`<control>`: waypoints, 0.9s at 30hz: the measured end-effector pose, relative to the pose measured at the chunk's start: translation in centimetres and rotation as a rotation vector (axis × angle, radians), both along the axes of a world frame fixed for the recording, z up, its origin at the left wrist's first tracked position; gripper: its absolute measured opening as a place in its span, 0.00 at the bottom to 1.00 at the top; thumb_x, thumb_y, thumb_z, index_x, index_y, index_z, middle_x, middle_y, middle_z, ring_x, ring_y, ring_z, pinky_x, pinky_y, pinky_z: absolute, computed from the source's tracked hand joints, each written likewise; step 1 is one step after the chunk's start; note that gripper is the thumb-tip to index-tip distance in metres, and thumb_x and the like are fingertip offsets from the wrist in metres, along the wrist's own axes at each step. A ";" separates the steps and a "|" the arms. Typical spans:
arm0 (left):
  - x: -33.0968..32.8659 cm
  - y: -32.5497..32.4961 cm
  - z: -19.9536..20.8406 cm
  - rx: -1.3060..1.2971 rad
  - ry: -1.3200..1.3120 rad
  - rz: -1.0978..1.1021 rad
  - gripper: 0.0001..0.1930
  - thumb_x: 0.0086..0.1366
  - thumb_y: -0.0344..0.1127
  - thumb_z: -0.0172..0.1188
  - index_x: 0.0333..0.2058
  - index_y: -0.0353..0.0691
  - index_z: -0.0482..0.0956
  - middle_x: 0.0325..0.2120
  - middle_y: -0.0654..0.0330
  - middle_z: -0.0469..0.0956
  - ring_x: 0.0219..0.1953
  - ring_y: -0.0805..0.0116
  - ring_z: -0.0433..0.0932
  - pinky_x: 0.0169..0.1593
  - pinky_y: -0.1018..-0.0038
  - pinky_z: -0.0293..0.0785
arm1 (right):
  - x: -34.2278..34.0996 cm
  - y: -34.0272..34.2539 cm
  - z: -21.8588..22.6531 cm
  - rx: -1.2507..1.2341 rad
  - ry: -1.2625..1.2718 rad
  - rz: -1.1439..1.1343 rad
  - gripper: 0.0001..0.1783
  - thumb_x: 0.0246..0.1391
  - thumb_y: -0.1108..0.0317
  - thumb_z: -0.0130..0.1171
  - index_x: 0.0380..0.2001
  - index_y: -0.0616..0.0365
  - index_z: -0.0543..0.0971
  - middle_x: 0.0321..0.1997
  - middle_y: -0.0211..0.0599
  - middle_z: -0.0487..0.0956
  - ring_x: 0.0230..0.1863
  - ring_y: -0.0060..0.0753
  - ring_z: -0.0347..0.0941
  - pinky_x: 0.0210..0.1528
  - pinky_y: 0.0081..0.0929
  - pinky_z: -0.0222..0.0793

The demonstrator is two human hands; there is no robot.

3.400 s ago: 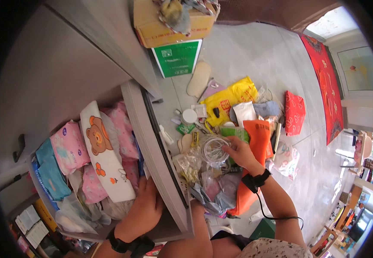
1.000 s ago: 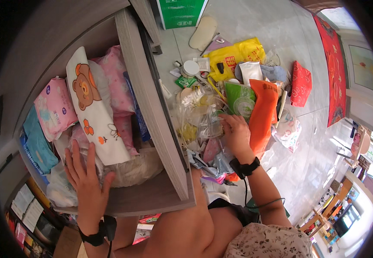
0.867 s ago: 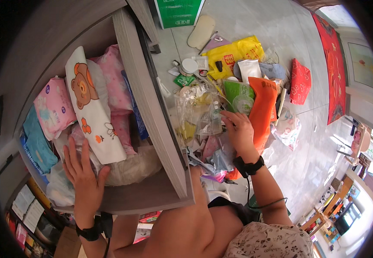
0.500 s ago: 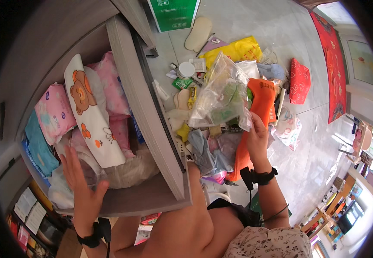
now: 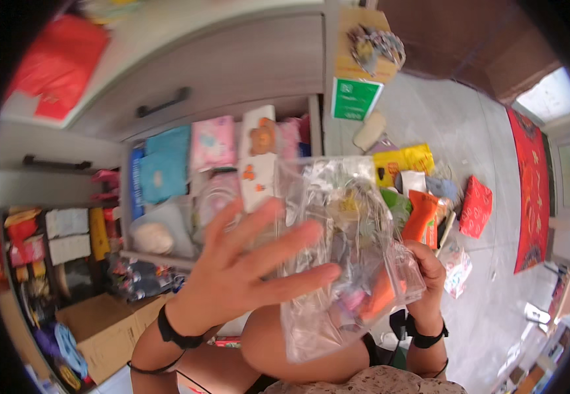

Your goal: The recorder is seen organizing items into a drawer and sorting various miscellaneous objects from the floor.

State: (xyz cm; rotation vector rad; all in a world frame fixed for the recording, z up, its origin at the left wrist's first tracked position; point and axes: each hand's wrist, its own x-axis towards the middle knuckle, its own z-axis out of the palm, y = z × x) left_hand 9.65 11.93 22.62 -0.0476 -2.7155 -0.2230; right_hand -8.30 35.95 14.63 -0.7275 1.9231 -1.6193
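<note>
A clear plastic bag [image 5: 337,243] hangs in front of me, see-through and wrinkled, its bottom corner over my lap. My right hand [image 5: 428,279] pinches its right edge between thumb and fingers. My left hand [image 5: 242,279] has its fingers spread, slightly blurred, at the bag's left side; whether the fingertips touch the plastic I cannot tell. Behind lies an open drawer holding a white bear-print package [image 5: 256,141], a pink pack [image 5: 212,141] and a blue-green bag [image 5: 165,167].
A heap on the floor includes a yellow bag [image 5: 413,159], an orange cloth-like item [image 5: 421,213] and a red patterned pouch [image 5: 476,207]. A box [image 5: 357,98] stands at the back. A cardboard box [image 5: 117,338] and stocked shelves are at left.
My view has swung left. The clear bag has come from over the floor heap to in front of my body, and my left hand has left the drawer for the bag.
</note>
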 end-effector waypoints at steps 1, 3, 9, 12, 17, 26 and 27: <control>0.6 0.5 2.4 -0.044 0.002 0.026 0.17 0.56 0.38 0.63 0.46 0.58 0.78 0.60 0.62 0.67 0.66 0.54 0.58 0.65 0.54 0.57 | -0.1 -0.2 2.0 0.005 -0.003 0.114 0.11 0.58 0.80 0.52 0.45 0.66 0.77 0.43 0.36 0.79 0.42 0.22 0.73 0.46 0.20 0.67; 2.7 1.8 6.2 0.128 -0.209 -0.131 0.11 0.58 0.35 0.58 0.41 0.50 0.78 0.56 0.65 0.72 0.62 0.61 0.67 0.63 0.57 0.62 | 0.4 -0.9 4.3 -0.007 0.010 0.274 0.11 0.57 0.77 0.56 0.43 0.65 0.78 0.38 0.34 0.81 0.36 0.21 0.74 0.40 0.18 0.68; 13.9 8.4 12.7 1.001 -0.159 -0.023 0.12 0.54 0.33 0.69 0.32 0.43 0.73 0.37 0.58 0.81 0.39 0.61 0.82 0.48 0.67 0.76 | 3.2 -0.3 10.4 -0.176 -0.120 0.564 0.10 0.56 0.71 0.60 0.40 0.65 0.79 0.28 0.28 0.79 0.25 0.16 0.70 0.28 0.16 0.65; 18.3 12.4 12.4 1.607 0.346 0.274 0.15 0.60 0.39 0.66 0.37 0.40 0.70 0.26 0.64 0.75 0.33 0.71 0.77 0.37 0.73 0.76 | 5.1 0.6 11.2 -0.086 -0.299 0.536 0.12 0.57 0.61 0.63 0.33 0.60 0.80 0.18 0.17 0.71 0.16 0.07 0.56 0.18 0.12 0.48; 25.3 17.1 11.6 1.306 0.657 0.840 0.12 0.61 0.31 0.65 0.42 0.38 0.74 0.31 0.69 0.77 0.29 0.85 0.72 0.31 0.84 0.69 | 9.6 2.7 11.8 -0.005 -0.317 0.692 0.15 0.57 0.58 0.63 0.33 0.62 0.80 0.16 0.16 0.68 0.14 0.07 0.53 0.17 0.12 0.45; 31.8 23.3 4.8 1.373 0.505 1.126 0.11 0.68 0.39 0.58 0.35 0.35 0.78 0.23 0.68 0.76 0.24 0.84 0.71 0.27 0.84 0.66 | 13.8 5.2 8.4 0.181 -0.321 0.694 0.11 0.59 0.63 0.60 0.35 0.61 0.81 0.19 0.14 0.67 0.17 0.07 0.52 0.19 0.12 0.43; 31.8 23.1 3.8 1.290 0.517 1.135 0.11 0.68 0.38 0.57 0.34 0.34 0.78 0.22 0.68 0.75 0.24 0.83 0.70 0.26 0.83 0.65 | 13.8 5.3 8.0 0.176 -0.300 0.678 0.10 0.59 0.64 0.60 0.36 0.61 0.81 0.20 0.14 0.68 0.17 0.06 0.52 0.19 0.12 0.43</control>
